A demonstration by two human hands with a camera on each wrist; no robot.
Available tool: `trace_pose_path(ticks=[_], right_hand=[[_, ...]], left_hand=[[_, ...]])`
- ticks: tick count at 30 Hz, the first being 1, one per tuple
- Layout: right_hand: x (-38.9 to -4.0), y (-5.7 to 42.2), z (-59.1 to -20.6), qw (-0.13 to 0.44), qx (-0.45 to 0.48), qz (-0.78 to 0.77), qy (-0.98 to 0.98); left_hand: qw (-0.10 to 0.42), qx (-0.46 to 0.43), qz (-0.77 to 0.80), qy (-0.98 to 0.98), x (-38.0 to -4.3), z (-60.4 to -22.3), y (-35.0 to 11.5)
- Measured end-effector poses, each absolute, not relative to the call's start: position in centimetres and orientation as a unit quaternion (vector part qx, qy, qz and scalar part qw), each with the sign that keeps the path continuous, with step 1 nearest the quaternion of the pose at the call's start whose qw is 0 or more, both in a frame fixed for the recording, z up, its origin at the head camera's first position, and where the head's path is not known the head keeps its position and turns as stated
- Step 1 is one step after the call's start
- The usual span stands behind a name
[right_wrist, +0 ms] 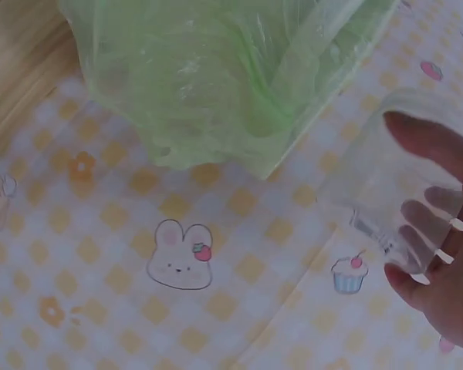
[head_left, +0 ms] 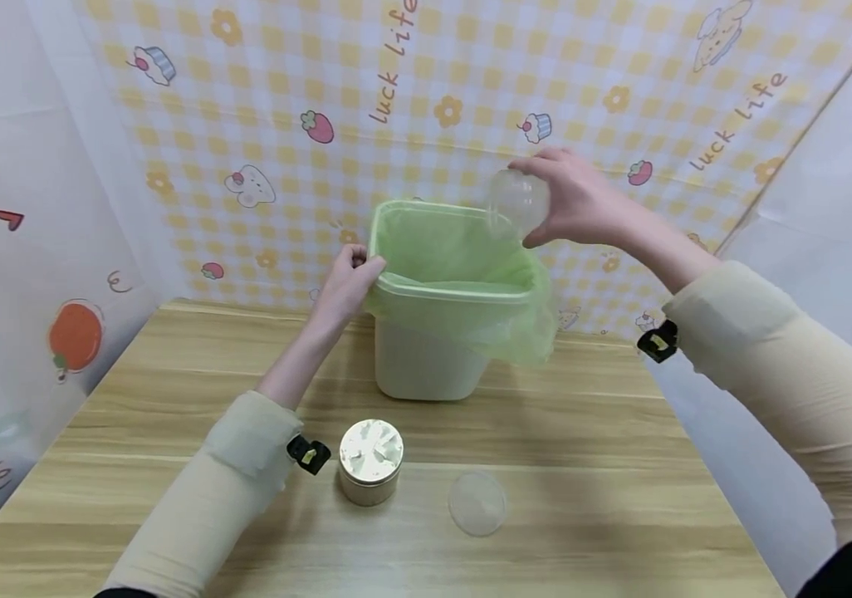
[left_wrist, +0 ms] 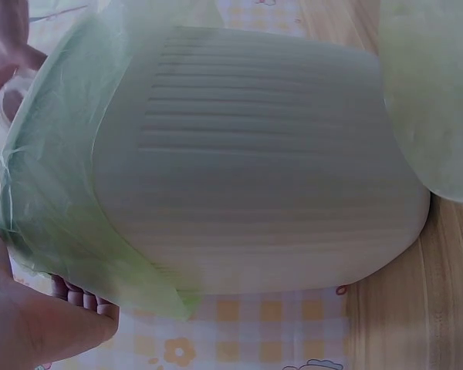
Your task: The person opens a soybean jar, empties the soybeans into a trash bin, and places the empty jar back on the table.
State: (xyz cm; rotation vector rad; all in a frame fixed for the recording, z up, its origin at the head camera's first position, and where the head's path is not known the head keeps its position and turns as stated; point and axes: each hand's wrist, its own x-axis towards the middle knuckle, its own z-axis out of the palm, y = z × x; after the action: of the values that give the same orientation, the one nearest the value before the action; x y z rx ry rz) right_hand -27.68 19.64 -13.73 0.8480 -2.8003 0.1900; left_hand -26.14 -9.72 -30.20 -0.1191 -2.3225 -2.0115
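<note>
My right hand grips a clear plastic cup from the side, holding it tilted over the right part of a pale trash bin. Thumb and fingers wrap around the cup in the right wrist view; whether anything is inside it I cannot tell. A light green trash bag lines the bin, folded over its rim and bulging out on the right. At the rim's left corner, my left hand pinches the bag's edge and the rim, thumb on top and fingers curled beneath.
Nearer on the wooden table stands a small round metal tin with a shiny top. To its right lies a flat clear round lid. A yellow-checked cloth wall rises right behind the bin. A pale sheet hangs at left.
</note>
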Motion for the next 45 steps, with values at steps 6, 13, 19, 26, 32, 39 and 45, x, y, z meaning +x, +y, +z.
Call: trace_pose_path(ticks=[6,13,19,26,32,39,45], right_hand=[[-26.2,22.8,-14.0,0.072,0.231,0.182,-0.953],[-23.0,26.1,-15.8,0.041,0.185,0.299,-0.935],[-20.2,28.4,-19.3,0.017,0.197,0.361,-0.911],[-17.9,30.4,-24.3,-0.023,0.238,0.465,-0.852],[-16.6,31.4,-28.7,-0.075,0.248,0.487,-0.834],[-15.7,31.7,-33.1,-0.107,0.273,0.473,-0.831],[-15.1,32.3,-36.2,-0.126,0.288,0.445,-0.839]], left_hand=[[0.034,-0.04,-0.661,-0.749,-26.3,-30.3,-9.8],[0.028,-0.038,-0.657,-0.752,-26.2,-30.2,-9.7],[0.031,-0.033,-0.646,-0.762,-26.2,-30.3,-9.7],[0.026,-0.034,-0.644,-0.764,-26.1,-30.0,-9.7],[0.033,-0.029,-0.642,-0.766,-26.3,-29.9,-9.5],[0.036,-0.026,-0.645,-0.763,-26.7,-30.0,-9.5],[0.035,-0.026,-0.646,-0.762,-26.8,-30.0,-9.4]])
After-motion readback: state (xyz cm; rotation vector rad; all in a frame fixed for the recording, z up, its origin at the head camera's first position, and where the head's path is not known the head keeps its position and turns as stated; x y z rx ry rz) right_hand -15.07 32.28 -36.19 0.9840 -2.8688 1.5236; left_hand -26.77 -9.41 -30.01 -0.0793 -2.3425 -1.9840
